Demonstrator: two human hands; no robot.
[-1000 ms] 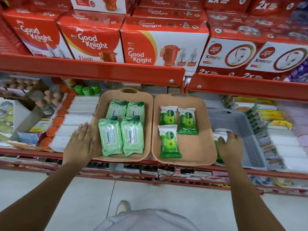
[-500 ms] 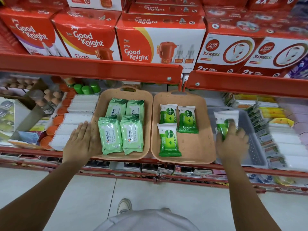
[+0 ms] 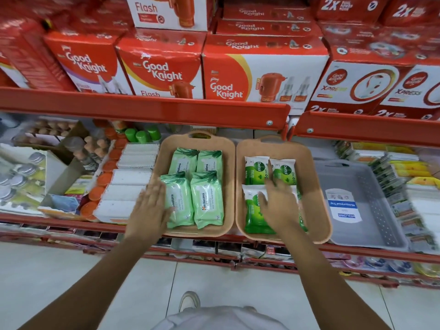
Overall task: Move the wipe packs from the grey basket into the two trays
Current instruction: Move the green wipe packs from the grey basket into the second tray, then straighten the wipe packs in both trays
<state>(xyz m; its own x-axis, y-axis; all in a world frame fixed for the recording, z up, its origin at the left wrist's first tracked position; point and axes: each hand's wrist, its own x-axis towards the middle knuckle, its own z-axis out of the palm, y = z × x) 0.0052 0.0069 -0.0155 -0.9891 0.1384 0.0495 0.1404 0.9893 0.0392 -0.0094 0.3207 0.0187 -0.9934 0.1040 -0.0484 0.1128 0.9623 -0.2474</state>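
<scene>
Two tan trays sit side by side on the shelf. The left tray (image 3: pixel 164 163) holds several pale green Himalaya wipe packs (image 3: pixel 207 198). The right tray (image 3: pixel 310 184) holds green and white Dettol wipe packs (image 3: pixel 256 170): two at the back and one at the front left (image 3: pixel 251 217). Another Dettol pack (image 3: pixel 301 210) lies at the front right, mostly hidden under my right hand (image 3: pixel 278 203), which rests flat on it with fingers spread. My left hand (image 3: pixel 150 206) lies flat over the left tray's front left corner, touching a Himalaya pack. The grey basket (image 3: pixel 371 186) to the right holds no packs.
A red shelf lip (image 3: pixel 147 110) overhangs the trays' back, with red Good Knight boxes (image 3: pixel 262 77) above. White packs (image 3: pixel 128 184) and orange lids (image 3: pixel 102 179) crowd the left side. Stacked sachets (image 3: pixel 390 182) lie right of the basket. Tiled floor is below.
My right hand lifted a Dettol pack out of the grey basket and carried it left into the right tray's front right. My left hand slid slightly right onto the left tray.
</scene>
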